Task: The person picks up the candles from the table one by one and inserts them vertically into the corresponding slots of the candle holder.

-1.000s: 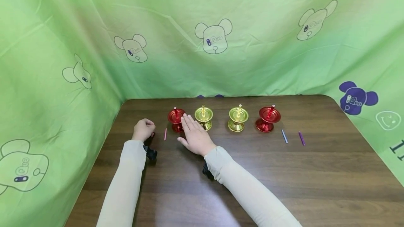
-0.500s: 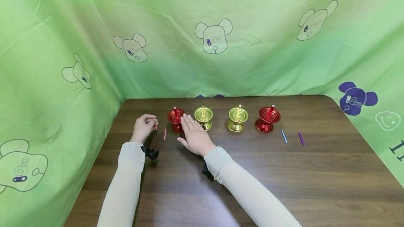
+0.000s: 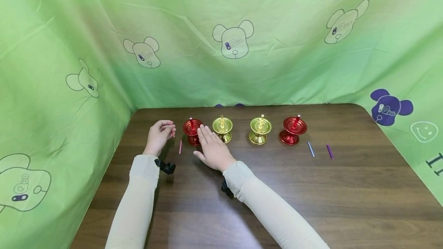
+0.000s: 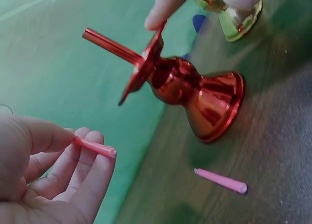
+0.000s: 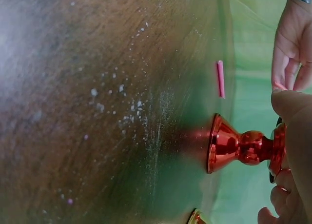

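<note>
My left hand [image 3: 158, 137] pinches a small pinkish-red candle [image 4: 96, 147] between thumb and fingers, raised off the table, left of the near-left red candle holder [image 4: 170, 82]. That holder stands upright, with a thin tube rising from its dish. My right hand [image 3: 216, 151] reaches over from the right with fingers straight, and a fingertip touches the red dish's rim in the left wrist view. Part of the holder is hidden behind this hand in the head view. A pink candle [image 3: 180, 147] lies on the table between my hands.
Right of the right hand's fingertips stands a gold holder [image 3: 222, 125], then another gold holder [image 3: 260, 126] and a second red holder [image 3: 292, 130]. A blue candle [image 3: 311, 149] and a purple candle [image 3: 330, 151] lie at the right. Green cloth [image 3: 235, 83] hangs behind the table.
My left hand has risen slightly from the table and moved a little forward and right, bringing the pinched candle into view. The right hand stays in place.
</note>
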Action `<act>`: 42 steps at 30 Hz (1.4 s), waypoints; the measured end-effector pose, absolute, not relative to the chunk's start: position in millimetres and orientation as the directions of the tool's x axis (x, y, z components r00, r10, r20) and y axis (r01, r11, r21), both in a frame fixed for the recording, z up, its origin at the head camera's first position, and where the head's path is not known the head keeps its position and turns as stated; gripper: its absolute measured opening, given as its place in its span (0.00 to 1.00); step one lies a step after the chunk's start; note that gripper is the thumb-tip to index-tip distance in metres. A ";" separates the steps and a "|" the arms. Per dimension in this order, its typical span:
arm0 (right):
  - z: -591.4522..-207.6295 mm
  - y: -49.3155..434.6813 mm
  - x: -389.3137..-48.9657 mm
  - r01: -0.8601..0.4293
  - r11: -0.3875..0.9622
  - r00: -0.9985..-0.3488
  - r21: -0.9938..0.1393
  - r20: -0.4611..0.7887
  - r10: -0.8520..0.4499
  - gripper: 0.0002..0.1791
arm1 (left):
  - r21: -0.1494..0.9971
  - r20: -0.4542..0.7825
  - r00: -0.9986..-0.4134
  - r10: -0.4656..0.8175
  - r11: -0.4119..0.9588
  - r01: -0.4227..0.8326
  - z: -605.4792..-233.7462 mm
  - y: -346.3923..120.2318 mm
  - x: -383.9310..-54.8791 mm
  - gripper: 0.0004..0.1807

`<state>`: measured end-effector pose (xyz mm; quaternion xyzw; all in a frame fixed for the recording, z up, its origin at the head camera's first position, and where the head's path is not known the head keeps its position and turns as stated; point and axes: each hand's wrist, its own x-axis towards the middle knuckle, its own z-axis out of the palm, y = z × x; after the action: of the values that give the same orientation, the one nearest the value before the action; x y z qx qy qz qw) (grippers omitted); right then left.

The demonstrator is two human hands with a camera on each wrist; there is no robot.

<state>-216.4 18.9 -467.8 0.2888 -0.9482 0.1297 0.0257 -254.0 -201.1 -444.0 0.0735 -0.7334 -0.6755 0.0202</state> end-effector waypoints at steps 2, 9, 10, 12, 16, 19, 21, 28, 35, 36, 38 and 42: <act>-468.2 18.8 -216.6 -0.555 0.799 -0.831 -0.230 0.125 -0.541 0.44 | 0.996 -0.058 -0.989 -0.133 0.066 -0.067 -441.8 -198.9 -255.5 0.12; -469.7 19.0 -217.3 -0.554 0.803 -0.832 -0.219 0.131 -0.538 0.44 | 0.998 -0.003 -0.991 -0.136 0.058 -0.011 -433.6 -185.9 -259.8 0.13; -470.1 18.9 -217.5 -0.554 0.804 -0.833 -0.218 0.131 -0.538 0.44 | 0.999 0.006 -0.991 -0.135 0.044 0.000 -432.4 -183.7 -260.3 0.13; -470.5 18.8 -217.8 -0.550 0.807 -0.835 -0.217 0.122 -0.536 0.44 | 1.000 0.022 -0.991 -0.135 0.020 0.020 -429.9 -179.6 -261.2 0.12; -470.8 18.5 -218.5 -0.549 0.808 -0.835 -0.211 0.120 -0.537 0.44 | 0.998 0.059 -0.989 -0.136 0.019 0.057 -424.1 -172.6 -262.5 0.11; -470.1 18.5 -218.5 -0.552 0.807 -0.834 -0.210 0.121 -0.538 0.44 | 0.995 0.093 -0.987 -0.131 0.035 0.089 -420.3 -168.3 -263.5 0.11; -469.5 18.6 -218.2 -0.553 0.806 -0.833 -0.213 0.121 -0.539 0.44 | 0.994 0.112 -0.986 -0.127 0.033 0.108 -418.7 -165.7 -264.4 0.11; -469.5 17.6 -217.8 -0.554 0.806 -0.832 -0.206 0.117 -0.542 0.44 | 0.987 0.159 -0.980 -0.121 0.033 0.156 -415.8 -159.0 -267.4 0.14; -471.3 17.5 -217.5 -0.557 0.807 -0.830 -0.198 0.134 -0.541 0.44 | 0.975 0.220 -0.968 -0.117 0.062 0.214 -410.7 -151.8 -267.2 0.13; -471.9 17.6 -217.7 -0.558 0.806 -0.830 -0.197 0.139 -0.541 0.44 | 0.973 0.228 -0.967 -0.114 0.065 0.222 -409.9 -150.8 -267.0 0.13; -472.9 17.8 -218.4 -0.560 0.807 -0.828 -0.188 0.144 -0.542 0.44 | 0.970 0.238 -0.965 -0.109 0.069 0.231 -409.3 -148.8 -267.2 0.12; -473.9 17.5 -218.8 -0.563 0.810 -0.826 -0.165 0.142 -0.545 0.45 | 0.969 0.243 -0.965 -0.102 0.062 0.237 -411.1 -146.0 -268.1 0.12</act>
<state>-218.8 17.5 -473.9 0.2916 -0.9503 0.1002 0.0439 -268.1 -146.0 -411.1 -0.0471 -0.7180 -0.6832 0.1241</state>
